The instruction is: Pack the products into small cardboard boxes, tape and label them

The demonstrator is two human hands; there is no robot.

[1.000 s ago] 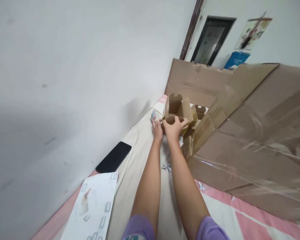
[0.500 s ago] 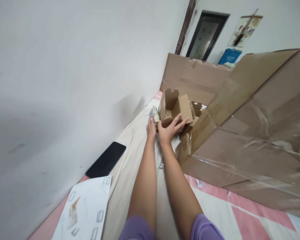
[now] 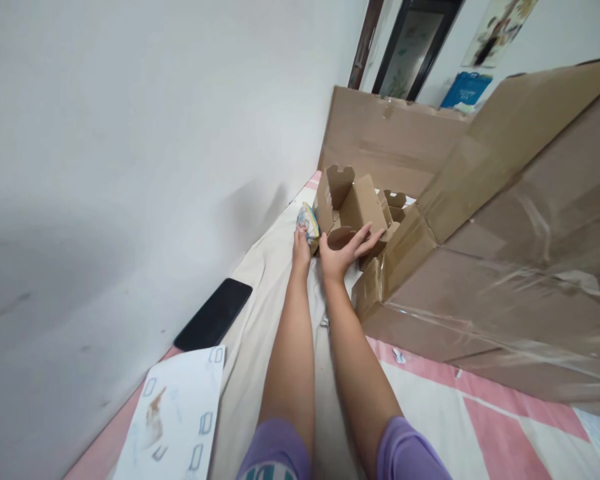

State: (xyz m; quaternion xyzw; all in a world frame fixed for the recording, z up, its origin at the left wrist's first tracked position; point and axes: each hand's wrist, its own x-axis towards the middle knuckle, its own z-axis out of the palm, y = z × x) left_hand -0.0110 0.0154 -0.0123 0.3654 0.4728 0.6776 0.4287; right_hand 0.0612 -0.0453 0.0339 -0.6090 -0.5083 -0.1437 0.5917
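Observation:
My left hand (image 3: 301,248) is closed around a small packet (image 3: 307,219) with a blue, yellow and white print. It holds the packet just left of a small open cardboard box (image 3: 361,202). My right hand (image 3: 343,257) spans the near side of that box, thumb at its left corner and spread fingers against its right side. The box is tilted, with its open top and flaps facing up toward me. Part of the packet is hidden by my left fingers. A second small open box (image 3: 394,208) lies right behind it, partly covered.
A large taped carton (image 3: 505,280) rises on the right, and a cardboard panel (image 3: 385,137) stands behind the small boxes. A white wall (image 3: 130,133) borders the left. By it lie a black phone (image 3: 214,315) and a printed white sheet (image 3: 175,413) on the cream cloth (image 3: 250,320).
The view has shifted a little. My right thumb has moved apart from the packet and sits at the box's corner. More of the packet shows above my left hand.

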